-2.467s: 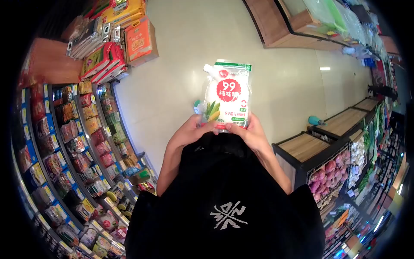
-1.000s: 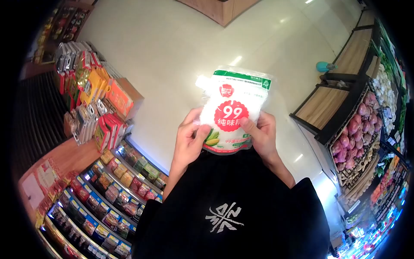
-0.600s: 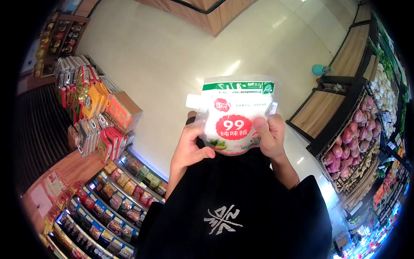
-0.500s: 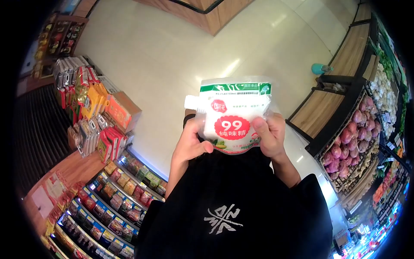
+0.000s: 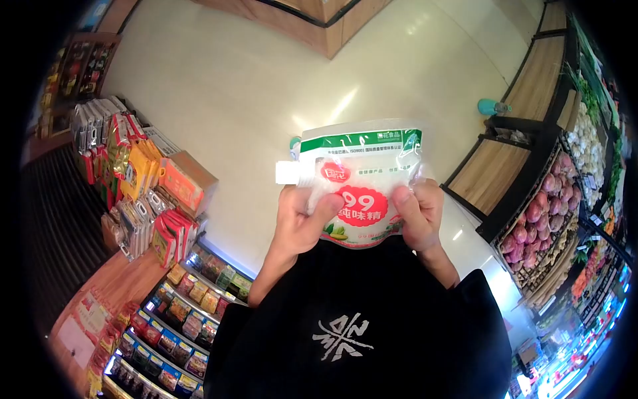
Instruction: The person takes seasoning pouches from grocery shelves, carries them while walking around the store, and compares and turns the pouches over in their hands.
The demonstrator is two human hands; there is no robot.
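Both hands hold a bag of MSG [image 5: 362, 174], a clear-edged plastic pouch with a green band along its top and a red label marked 99. My left hand [image 5: 307, 216] grips its left side, the thumb pressed on the front near the red label. On the right side, my right hand [image 5: 419, 211] has its thumb on the front too. The other fingers of both hands are mostly hidden behind the bag. A white ridged piece [image 5: 292, 173] sticks out at the bag's left edge, above my left hand.
Packaged goods [image 5: 136, 163] and an orange box [image 5: 189, 179] stand at the left. Lower left, shelves hold rows of small packets [image 5: 193, 322]. A rack of onions [image 5: 541, 213] and wooden display ledges [image 5: 488, 174] line the right. A wooden-sided stand [image 5: 329, 43] juts in at the top.
My left thumb has moved up from below onto the bag's front. The bag has tilted slightly and its left end sits a little further left. Both hands still hold it.
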